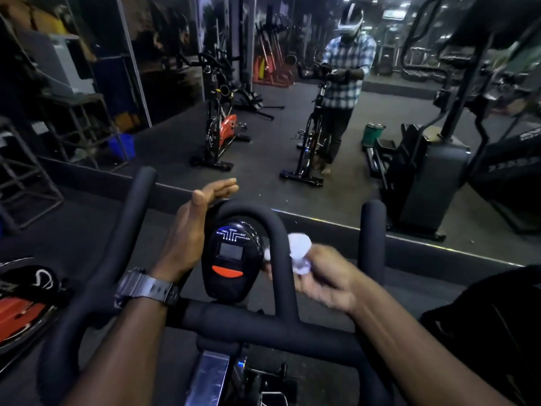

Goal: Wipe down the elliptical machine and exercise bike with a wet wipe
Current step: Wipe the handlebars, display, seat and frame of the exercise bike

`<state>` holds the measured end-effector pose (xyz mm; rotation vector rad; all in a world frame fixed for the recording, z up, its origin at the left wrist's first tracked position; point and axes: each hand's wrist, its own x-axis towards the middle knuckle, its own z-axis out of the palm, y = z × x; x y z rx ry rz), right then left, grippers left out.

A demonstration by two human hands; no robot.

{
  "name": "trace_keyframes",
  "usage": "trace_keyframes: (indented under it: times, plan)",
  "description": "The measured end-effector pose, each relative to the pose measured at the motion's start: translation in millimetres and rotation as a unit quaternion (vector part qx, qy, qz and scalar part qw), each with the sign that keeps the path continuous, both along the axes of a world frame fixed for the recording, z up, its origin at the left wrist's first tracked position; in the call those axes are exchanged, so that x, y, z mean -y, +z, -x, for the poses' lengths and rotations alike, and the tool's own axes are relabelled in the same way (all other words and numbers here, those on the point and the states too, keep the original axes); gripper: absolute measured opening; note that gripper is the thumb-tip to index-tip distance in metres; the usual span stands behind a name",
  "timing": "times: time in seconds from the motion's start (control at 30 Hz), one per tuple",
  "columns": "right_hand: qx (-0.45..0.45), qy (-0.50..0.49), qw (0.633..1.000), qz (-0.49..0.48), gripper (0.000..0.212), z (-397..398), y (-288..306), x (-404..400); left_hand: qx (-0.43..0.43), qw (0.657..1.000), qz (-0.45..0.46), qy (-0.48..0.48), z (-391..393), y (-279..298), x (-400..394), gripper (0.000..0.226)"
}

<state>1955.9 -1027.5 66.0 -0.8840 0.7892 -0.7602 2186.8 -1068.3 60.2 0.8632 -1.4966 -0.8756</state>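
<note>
right hand [320, 281] pinches crumpled white wet wipe [300, 254], fingers curled round its lower part, wipe sitting just right of the centre loop of the handlebar [272, 238] and beside the display console [232, 259]; slight motion blur so exact contact with the bar can't be told. left hand [194, 227] spread flat, fingers straight and together, held edge-on just left of the console, holding nothing, whether it touches the console unclear. grey wristwatch [146, 287] on left wrist. console is black with small grey screen, red-orange button below, tiny white labels above reading time, speed, dist, cal, and one more too small to read. exercise bike handlebar is black foam, two side horns pointing up, crossbar [248, 320] under both forearms. mirror wall [263, 112] ahead reflects a person in a checked shirt standing at the bike, another bike with red wheel cover [228, 127], a green can [373, 134] on the floor, and the elliptical machine [433, 165] at right. red flywheel [20, 315] at lower left edge. writing on the elliptical too blurred to read.
</note>
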Motion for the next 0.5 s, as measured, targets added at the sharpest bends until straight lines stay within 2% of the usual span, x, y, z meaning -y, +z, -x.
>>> trace_keyframes:
  times: [0.07,0.13,0.17,0.27,0.3,0.37,0.43,0.5]
  plan:
    - [0.054,-0.043,0.998,0.01,0.042,-10.8,22.3,22.4,-0.002,1.0,0.004,-0.002,0.5,0.1,-0.2,0.091]
    - [0.053,-0.085,0.995,0.019,0.021,-23.1,37.9,36.2,-0.012,1.0,0.005,-0.002,0.0,0.9,-1.4,0.093]
    - [0.047,-0.092,0.994,0.028,0.019,-25.2,37.7,35.0,-0.019,1.0,0.003,-0.004,0.2,1.1,-1.9,0.097]
    - [0.048,-0.035,0.998,-0.007,0.036,-20.3,15.5,12.4,-0.03,0.999,-0.002,-0.016,1.0,2.2,-4.7,0.105]
    - [0.033,-0.025,0.999,-0.022,0.035,-13.9,5.0,-2.4,-0.03,0.999,0.0,-0.018,1.8,2.3,-4.9,0.104]
    - [-0.033,-0.041,0.998,-0.025,0.029,0.3,-11.4,-29.5,-0.024,1.0,0.006,-0.017,2.1,2.8,-5.8,0.104]
    - [-0.145,-0.019,0.988,0.047,0.029,16.1,-13.3,-48.4,-0.014,1.0,0.012,-0.017,2.0,2.2,-5.3,0.104]
    - [-0.253,0.026,0.96,0.12,0.035,23.5,-4.5,-52.5,-0.006,1.0,0.021,-0.017,1.3,1.0,-4.0,0.102]
